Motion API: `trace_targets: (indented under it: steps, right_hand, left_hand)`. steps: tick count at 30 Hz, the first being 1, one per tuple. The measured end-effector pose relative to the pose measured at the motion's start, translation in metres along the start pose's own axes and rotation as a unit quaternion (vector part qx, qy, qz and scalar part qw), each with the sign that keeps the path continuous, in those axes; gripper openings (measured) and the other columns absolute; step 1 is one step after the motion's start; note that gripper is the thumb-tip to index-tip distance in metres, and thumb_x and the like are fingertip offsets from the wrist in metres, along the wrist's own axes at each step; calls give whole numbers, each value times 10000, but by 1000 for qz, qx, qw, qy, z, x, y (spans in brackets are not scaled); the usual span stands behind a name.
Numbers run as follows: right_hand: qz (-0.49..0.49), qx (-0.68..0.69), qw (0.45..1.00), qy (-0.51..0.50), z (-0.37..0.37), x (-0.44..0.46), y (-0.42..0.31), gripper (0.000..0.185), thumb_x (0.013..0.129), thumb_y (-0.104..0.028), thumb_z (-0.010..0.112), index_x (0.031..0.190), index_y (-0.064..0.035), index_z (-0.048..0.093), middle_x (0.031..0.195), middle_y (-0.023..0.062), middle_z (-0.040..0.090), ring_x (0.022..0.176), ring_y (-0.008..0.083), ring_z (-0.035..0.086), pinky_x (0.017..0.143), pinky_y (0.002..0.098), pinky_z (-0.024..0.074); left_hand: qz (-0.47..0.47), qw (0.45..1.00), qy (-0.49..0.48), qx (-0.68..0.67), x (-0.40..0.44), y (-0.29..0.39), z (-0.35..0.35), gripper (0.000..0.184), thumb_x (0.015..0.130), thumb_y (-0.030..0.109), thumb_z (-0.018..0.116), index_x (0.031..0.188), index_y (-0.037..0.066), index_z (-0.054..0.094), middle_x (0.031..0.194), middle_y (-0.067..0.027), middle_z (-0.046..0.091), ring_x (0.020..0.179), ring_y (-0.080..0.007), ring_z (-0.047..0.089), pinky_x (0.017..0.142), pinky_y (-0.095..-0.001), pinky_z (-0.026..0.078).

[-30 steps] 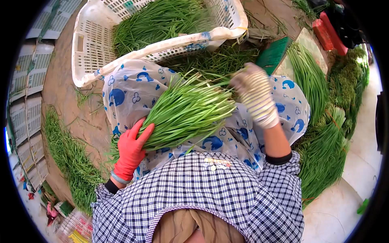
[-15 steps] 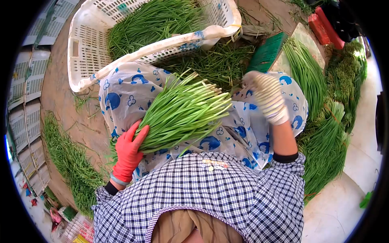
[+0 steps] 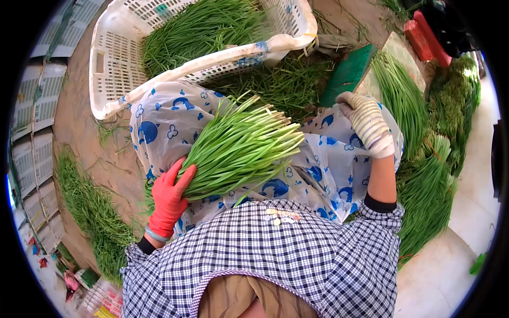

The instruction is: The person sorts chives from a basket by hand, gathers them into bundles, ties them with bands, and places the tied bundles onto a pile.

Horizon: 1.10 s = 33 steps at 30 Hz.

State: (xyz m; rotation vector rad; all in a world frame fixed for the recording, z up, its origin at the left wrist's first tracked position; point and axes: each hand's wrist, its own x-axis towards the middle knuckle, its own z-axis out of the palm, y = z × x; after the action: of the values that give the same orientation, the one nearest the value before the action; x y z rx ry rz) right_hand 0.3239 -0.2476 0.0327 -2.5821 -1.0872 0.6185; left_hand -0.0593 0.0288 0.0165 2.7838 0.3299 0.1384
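Observation:
My left hand (image 3: pixel 170 199), in a red rubber glove, is closed around the leafy end of a bunch of garlic chives (image 3: pixel 238 151). The bunch lies across my lap on a clear plastic apron (image 3: pixel 273 186) with blue prints. Its pale cut ends point to the upper right. My right hand (image 3: pixel 367 123) wears a striped knit glove and is held over my right knee, apart from the bunch. Its fingers are curled in, and whatever may be inside them is hidden. Just beyond it stands a green board (image 3: pixel 348 74).
A white plastic basket (image 3: pixel 119 63) with more chives stands ahead on the left. Loose trimmings (image 3: pixel 281 87) lie beside it. Bunched chives (image 3: pixel 424 196) are stacked to my right. More cut greens (image 3: pixel 95 217) cover the floor at left. A red block (image 3: pixel 427 40) sits at the upper right.
My right hand, blurred before, has moved slightly to the right and shows sharply now, with fingers curled. My left hand and the bunch stay in place.

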Motion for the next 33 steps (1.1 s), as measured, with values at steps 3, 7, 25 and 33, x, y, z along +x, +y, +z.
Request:
trace_targets:
  steps: [3, 7, 25, 33]
  right_hand:
    - [-184, -23, 979, 78, -7, -7, -56, 364, 797, -215, 724, 1105, -33, 655, 1068, 153, 655, 1068, 342, 597, 927, 423, 465]
    - [-342, -20, 937, 70, 49, 2, -104, 203, 762, -305, 690, 814, -109, 697, 870, 64, 674, 900, 248, 636, 889, 387, 472]
    - [-103, -177, 977, 60, 49, 74, -32, 351, 850, -366, 643, 1007, -59, 705, 1040, 133, 680, 1014, 278, 638, 895, 392, 485]
    - [-249, 40, 956, -153, 90, 118, -134, 361, 904, -352, 594, 995, -21, 703, 964, 202, 690, 927, 357, 659, 864, 427, 506]
  left_hand:
    - [0, 1000, -11, 7, 1, 0, -1, 701, 584, 37, 693, 1254, 234, 636, 1324, -66, 581, 834, -254, 603, 735, -351, 484]
    - [12, 1000, -5, 11, 1, -1, -3, 694, 575, 30, 688, 1239, 233, 647, 1323, -69, 582, 808, -254, 596, 723, -350, 481]
    - [27, 999, 15, 8, -4, -1, 0, 710, 541, 4, 653, 1211, 238, 664, 1320, -84, 588, 786, -249, 593, 695, -345, 478]
    - [56, 998, 32, 4, -3, -6, 3, 709, 545, 29, 673, 1215, 260, 656, 1327, -83, 584, 752, -243, 586, 668, -346, 477]
